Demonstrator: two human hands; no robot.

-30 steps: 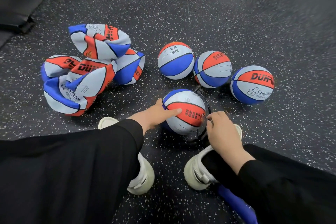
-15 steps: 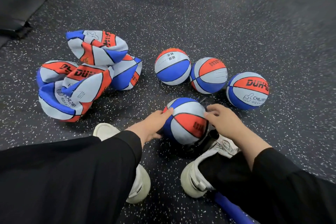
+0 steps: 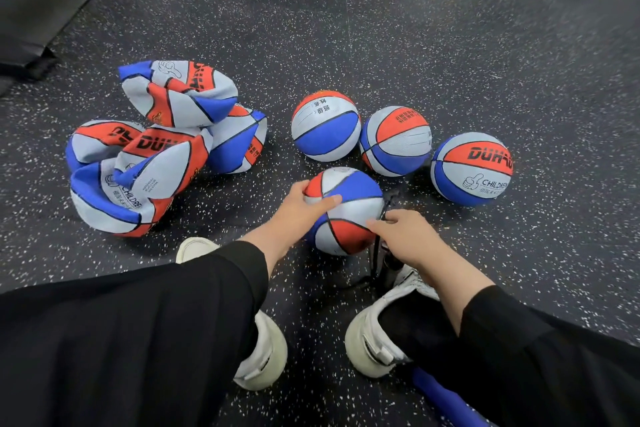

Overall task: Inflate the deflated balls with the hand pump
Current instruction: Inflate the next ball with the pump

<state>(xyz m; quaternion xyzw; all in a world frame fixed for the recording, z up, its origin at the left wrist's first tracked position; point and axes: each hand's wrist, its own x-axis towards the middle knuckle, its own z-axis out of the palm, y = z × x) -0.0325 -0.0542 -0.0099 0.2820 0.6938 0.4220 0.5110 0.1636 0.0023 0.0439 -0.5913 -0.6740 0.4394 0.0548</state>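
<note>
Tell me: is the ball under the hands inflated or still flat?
Inflated: the ball looks round and full like the three balls behind it, unlike the crumpled deflated balls. The left hand rests on it.

Three inflated balls (image 3: 394, 140) block the far side. Deflated balls (image 3: 156, 149) crowd the left. Open floor (image 3: 554, 253) lies right.
</note>
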